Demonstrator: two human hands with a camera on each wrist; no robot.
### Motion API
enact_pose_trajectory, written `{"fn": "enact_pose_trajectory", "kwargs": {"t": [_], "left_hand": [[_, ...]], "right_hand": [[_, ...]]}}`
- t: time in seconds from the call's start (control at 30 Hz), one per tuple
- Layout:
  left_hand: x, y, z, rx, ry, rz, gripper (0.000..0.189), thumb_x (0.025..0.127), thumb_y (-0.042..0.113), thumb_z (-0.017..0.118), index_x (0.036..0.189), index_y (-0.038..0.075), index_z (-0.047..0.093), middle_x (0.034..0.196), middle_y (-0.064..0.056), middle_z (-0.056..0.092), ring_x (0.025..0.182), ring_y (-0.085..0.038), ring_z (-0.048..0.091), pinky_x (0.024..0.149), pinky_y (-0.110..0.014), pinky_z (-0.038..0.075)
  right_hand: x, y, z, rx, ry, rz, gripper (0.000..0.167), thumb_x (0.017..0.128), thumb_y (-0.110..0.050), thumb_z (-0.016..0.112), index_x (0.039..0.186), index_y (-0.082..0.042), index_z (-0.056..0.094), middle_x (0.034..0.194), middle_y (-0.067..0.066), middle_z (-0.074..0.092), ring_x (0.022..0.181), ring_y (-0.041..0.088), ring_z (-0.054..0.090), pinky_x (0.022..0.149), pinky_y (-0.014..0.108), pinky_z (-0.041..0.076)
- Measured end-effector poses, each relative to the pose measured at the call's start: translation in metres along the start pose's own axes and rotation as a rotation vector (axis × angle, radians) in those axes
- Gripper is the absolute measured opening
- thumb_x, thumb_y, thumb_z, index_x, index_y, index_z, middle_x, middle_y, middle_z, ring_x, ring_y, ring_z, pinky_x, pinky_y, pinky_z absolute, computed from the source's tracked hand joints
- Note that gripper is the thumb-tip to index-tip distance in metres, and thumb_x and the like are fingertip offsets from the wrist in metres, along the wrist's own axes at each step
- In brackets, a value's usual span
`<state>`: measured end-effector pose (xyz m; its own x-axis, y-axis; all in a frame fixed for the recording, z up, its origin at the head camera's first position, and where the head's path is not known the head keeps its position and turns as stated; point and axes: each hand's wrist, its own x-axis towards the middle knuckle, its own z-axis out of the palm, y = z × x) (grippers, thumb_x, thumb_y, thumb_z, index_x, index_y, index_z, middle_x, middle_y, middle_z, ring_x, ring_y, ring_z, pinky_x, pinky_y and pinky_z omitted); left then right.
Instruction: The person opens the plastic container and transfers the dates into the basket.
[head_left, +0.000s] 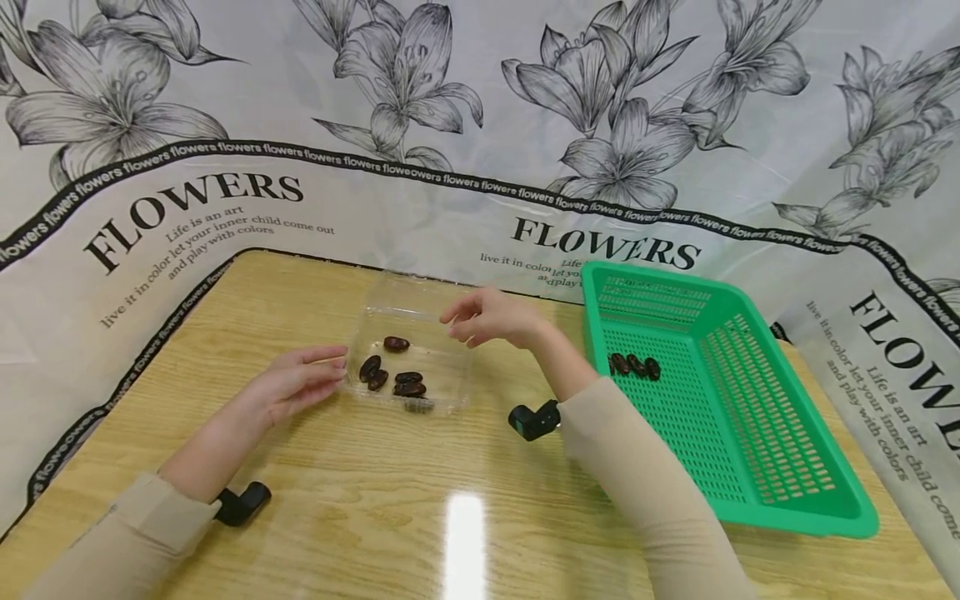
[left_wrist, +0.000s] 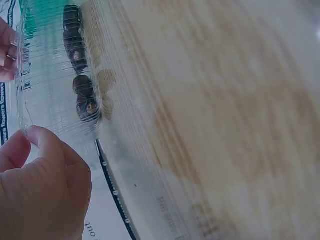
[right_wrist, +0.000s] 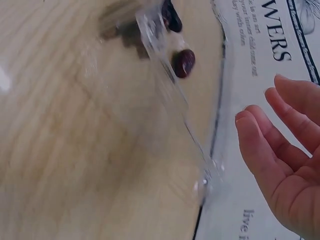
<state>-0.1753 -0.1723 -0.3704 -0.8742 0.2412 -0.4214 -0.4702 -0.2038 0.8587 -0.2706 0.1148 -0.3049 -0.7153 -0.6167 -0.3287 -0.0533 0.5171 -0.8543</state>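
A clear plastic box [head_left: 442, 367] stands on the table with several dark brown dates [head_left: 397, 343] lying loose inside it. At its left side is my left hand [head_left: 303, 385]; the left wrist view shows thumb and forefinger [left_wrist: 49, 145] pinching the box's rim. My right hand [head_left: 495, 318] hovers over the box's back right corner, its fingers loosely bent and holding nothing. In the right wrist view that hand [right_wrist: 287, 150] appears apart from the box wall. More dates [head_left: 636, 365] lie in a row inside the green basket [head_left: 720, 408], near its left wall.
The green basket stands right of the box, beyond my right forearm. Behind the wooden table [head_left: 390, 500] hangs a white cloth [head_left: 450, 212] printed with flowers and lettering. The box's transparent lid [head_left: 420, 292] tilts back toward this cloth.
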Motion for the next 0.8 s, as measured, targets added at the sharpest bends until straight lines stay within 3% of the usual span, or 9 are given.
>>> {"fn": "enact_pose_trajectory", "kwargs": {"t": [0.13,0.37,0.53,0.7,0.8], "left_hand": [[0.001,0.000,0.000,-0.003,0.003,-0.006,0.065,0.090,-0.002,0.056,0.144,-0.006,0.022,0.118,-0.007,0.048,0.089,-0.007,0.059,0.080,-0.020,0.050],[0.001,0.000,0.000,-0.020,-0.001,0.003,0.065,0.089,-0.003,0.056,0.144,-0.007,0.021,0.116,-0.006,0.048,0.087,-0.007,0.059,0.077,-0.019,0.050],[0.001,0.000,0.001,-0.047,-0.012,0.008,0.065,0.090,-0.005,0.055,0.144,-0.008,0.020,0.112,-0.004,0.050,0.086,-0.007,0.059,0.077,-0.019,0.051],[0.001,0.001,0.002,-0.049,-0.012,0.004,0.065,0.090,-0.005,0.054,0.144,-0.008,0.019,0.114,-0.005,0.049,0.088,-0.007,0.059,0.079,-0.019,0.050],[0.001,0.002,0.003,-0.049,-0.012,0.001,0.065,0.090,-0.005,0.054,0.144,-0.008,0.019,0.113,-0.005,0.050,0.088,-0.008,0.059,0.079,-0.019,0.050]], "right_hand": [[0.010,0.002,0.017,-0.004,-0.028,-0.007,0.032,0.090,-0.002,0.058,0.119,0.010,0.055,0.110,0.021,0.059,0.106,0.039,0.054,0.082,0.037,0.053],[0.022,0.007,0.038,-0.062,-0.032,-0.007,0.028,0.087,0.000,0.059,0.114,0.008,0.060,0.098,0.014,0.062,0.087,0.021,0.059,0.077,0.034,0.054],[0.029,0.012,0.048,-0.078,-0.033,-0.011,0.026,0.086,0.001,0.061,0.112,0.007,0.062,0.092,0.011,0.064,0.088,0.026,0.061,0.076,0.034,0.054],[0.035,0.017,0.055,-0.157,-0.024,-0.056,0.024,0.084,0.004,0.060,0.107,0.007,0.064,0.083,0.009,0.064,0.069,0.016,0.055,0.063,0.025,0.049],[0.038,0.018,0.060,-0.222,-0.016,-0.086,0.022,0.083,0.004,0.063,0.104,0.007,0.066,0.084,0.010,0.066,0.069,0.012,0.054,0.060,0.021,0.046]]}}
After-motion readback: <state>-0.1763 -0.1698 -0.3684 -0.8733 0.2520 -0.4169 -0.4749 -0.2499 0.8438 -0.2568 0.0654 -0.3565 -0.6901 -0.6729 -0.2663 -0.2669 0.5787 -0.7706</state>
